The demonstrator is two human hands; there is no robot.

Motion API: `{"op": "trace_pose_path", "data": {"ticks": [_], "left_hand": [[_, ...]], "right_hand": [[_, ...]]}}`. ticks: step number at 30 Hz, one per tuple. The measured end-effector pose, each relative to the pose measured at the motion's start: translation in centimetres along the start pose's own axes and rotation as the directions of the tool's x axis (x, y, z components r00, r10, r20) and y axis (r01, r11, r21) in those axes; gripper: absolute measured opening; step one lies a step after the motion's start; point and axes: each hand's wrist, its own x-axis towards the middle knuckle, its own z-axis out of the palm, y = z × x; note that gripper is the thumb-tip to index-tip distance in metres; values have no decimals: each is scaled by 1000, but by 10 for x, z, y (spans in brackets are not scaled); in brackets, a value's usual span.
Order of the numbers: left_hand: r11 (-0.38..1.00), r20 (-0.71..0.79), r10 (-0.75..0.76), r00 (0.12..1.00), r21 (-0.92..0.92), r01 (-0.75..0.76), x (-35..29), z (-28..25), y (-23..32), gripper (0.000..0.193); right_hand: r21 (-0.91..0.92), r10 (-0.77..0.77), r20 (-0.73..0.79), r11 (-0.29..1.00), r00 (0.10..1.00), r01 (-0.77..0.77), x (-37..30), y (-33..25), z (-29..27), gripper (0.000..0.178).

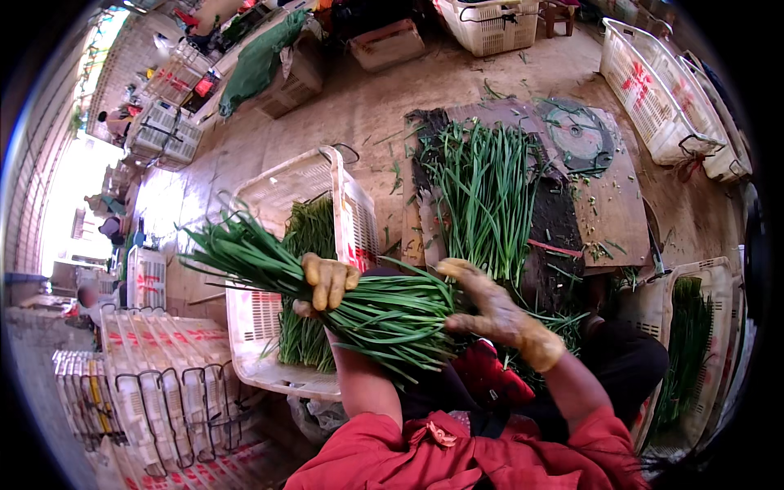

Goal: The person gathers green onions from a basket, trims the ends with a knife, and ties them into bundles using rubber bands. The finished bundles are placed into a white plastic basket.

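Note:
My left hand (328,282), in a stained yellowish glove, is closed around the middle of a thick bunch of green chives (392,314). The bunch lies crosswise over my lap, loose leaf tips fanning out to the left. At its right end is my right hand (500,314), gloved alike, with thumb and fingers spread around the ends rather than wrapped about them. Ahead, a pile of chives (486,196) rests on a dark mat over a board (604,220). To the left, beneath the bunch, a white plastic crate (355,216) holds more chives (312,229).
Another crate (723,327) with chives stands close on my right. White crates (653,98) sit at the far right, and one (498,33) at the back. Stacked crates (167,367) rise at the lower left. Leaf scraps litter the board and floor. Other people are at the far left.

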Motion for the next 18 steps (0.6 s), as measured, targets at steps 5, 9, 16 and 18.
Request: {"op": "trace_pose_path", "data": {"ticks": [5,9,16,18], "left_hand": [[992,-230,87,969,112,-63,10,11,-14,40],[964,-598,251,761,225,-141,-15,39,-9,53],[953,-876,266,403,301,24,-30,47,6,54],[953,-902,266,340,299,49,-23,61,-1,51]], "right_hand": [[-381,-247,-460,922,853,62,9,26,40,10],[-803,-7,-15,595,1000,-8,-33,43,39,22],[-599,802,220,561,556,-572,-95,43,-29,64],[119,540,-40,838,841,-532,-102,53,-27,87]]}}
